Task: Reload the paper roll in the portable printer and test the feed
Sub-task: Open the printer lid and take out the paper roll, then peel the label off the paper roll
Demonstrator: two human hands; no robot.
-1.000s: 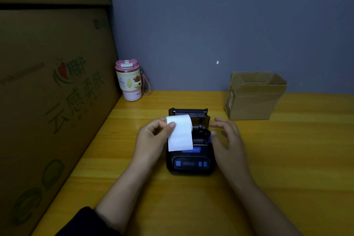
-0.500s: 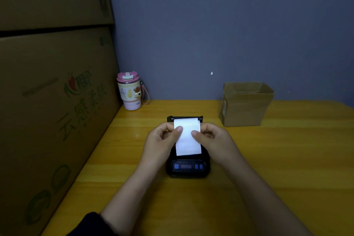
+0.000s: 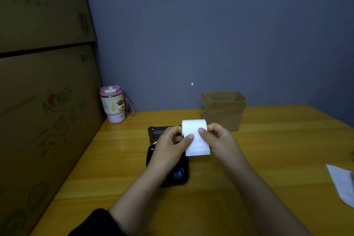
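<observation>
The paper roll (image 3: 195, 136) is out of the portable printer (image 3: 168, 166) and held in the air just above and slightly right of it, so by my reading the reload is only partly done: the printer's lid (image 3: 161, 130) stands open at the far end, the roll is not yet seated in the bay, the lid has not been shut, and no feed test can have been run. The bay itself is hidden behind the hands, so whether anything sits in it cannot be told. Both hands pinch the roll from opposite sides. The left hand (image 3: 170, 145) closes narrowly on the left edge, thumb pressed on the loose white tail that hangs down in front. The right hand (image 3: 218, 138) does the same on the right edge, thumb on the front of the paper and the other fingers curled behind. The printer rests on the yellow wooden table (image 3: 268, 159), its blue-lit buttons near the person. What is left, as I judge it, is dropping the roll in with the tail leading out, closing the lid and pressing feed
</observation>
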